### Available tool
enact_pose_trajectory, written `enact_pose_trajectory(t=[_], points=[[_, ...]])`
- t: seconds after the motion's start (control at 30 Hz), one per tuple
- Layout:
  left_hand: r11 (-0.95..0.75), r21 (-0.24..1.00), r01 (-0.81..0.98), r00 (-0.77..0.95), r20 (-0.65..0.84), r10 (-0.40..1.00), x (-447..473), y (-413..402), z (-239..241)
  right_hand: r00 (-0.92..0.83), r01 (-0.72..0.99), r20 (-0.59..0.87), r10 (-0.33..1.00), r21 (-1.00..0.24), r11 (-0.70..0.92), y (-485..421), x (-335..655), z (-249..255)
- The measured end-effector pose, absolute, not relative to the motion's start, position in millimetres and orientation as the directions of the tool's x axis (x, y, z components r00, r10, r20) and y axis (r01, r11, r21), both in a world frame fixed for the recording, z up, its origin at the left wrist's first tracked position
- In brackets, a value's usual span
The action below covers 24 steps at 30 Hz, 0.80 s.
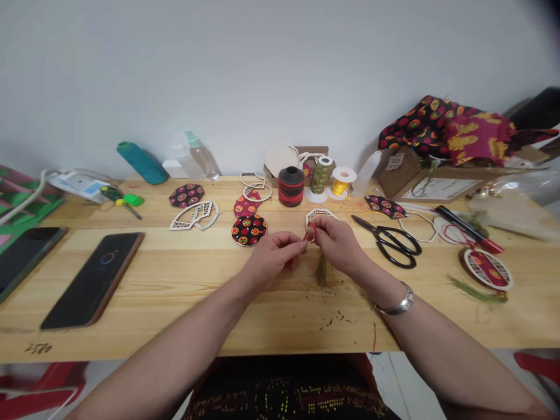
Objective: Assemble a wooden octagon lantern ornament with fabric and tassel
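Pinching red thread (310, 232) between left hand (273, 256) and right hand (336, 242), we risk dropping the tassel (321, 275) if either grip loosens.

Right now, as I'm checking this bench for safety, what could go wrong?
The thin red thread pinched between the left hand and right hand could slip, letting the green tassel loosen. The black scissors lie close beside the right hand; a sideways reach might meet the blades.
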State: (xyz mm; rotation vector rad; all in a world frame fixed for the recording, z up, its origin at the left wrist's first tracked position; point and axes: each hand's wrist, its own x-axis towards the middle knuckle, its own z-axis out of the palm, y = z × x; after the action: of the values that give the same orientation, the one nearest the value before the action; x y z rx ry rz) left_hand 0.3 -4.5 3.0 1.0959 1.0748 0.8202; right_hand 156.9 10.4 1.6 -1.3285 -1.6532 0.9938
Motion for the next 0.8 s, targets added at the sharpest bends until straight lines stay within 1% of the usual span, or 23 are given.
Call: enact_pose_trajectory(t=[0.07, 0.17, 0.27, 0.37, 0.47, 0.57, 0.6, 0.67, 0.8], points=[[0.226, 0.968, 0.11, 0.272, -0.248, 0.93, 1, -5, 3, -0.145, 0.279, 0.04, 0.989, -0.957, 0.079, 10, 156, 1], [0.129, 0.965, 0.228, 0.26, -0.188, 0.947, 1, -6, 1, -0.154, 0.086, -0.1, 0.983, -0.992, -0.087, 8, 153, 4], [0.063, 0.962, 0.266, 0.27, -0.137, 0.953, 1, -7, -1, -0.189, -0.091, -0.206, 0.96, -0.97, -0.226, 5, 151, 9], [0.048, 0.962, 0.267, 0.281, -0.125, 0.951, 1, -7, -2, -0.222, -0.182, -0.24, 0.945, -0.942, -0.282, 4, 150, 11], [0.055, 0.959, 0.279, 0.277, -0.135, 0.951, 1, -8, 1, -0.238, -0.215, -0.239, 0.941, -0.932, -0.291, 4, 150, 11], [0.073, 0.952, 0.299, 0.256, -0.153, 0.955, 3, -8, 4, -0.233, -0.212, -0.231, 0.945, -0.936, -0.281, 5, 149, 11], [0.064, 0.952, 0.298, 0.237, -0.139, 0.961, 3, -8, 5, -0.227, -0.204, -0.226, 0.947, -0.94, -0.273, 5, 149, 12], [0.028, 0.96, 0.277, 0.155, -0.074, 0.985, 3, -7, 6, -0.215, -0.172, -0.214, 0.953, -0.952, -0.252, 5, 150, 13], [-0.057, 0.977, 0.204, -0.094, 0.078, 0.992, 0, -4, 5, -0.192, -0.089, -0.194, 0.962, -0.973, -0.214, 4, 150, 15]])
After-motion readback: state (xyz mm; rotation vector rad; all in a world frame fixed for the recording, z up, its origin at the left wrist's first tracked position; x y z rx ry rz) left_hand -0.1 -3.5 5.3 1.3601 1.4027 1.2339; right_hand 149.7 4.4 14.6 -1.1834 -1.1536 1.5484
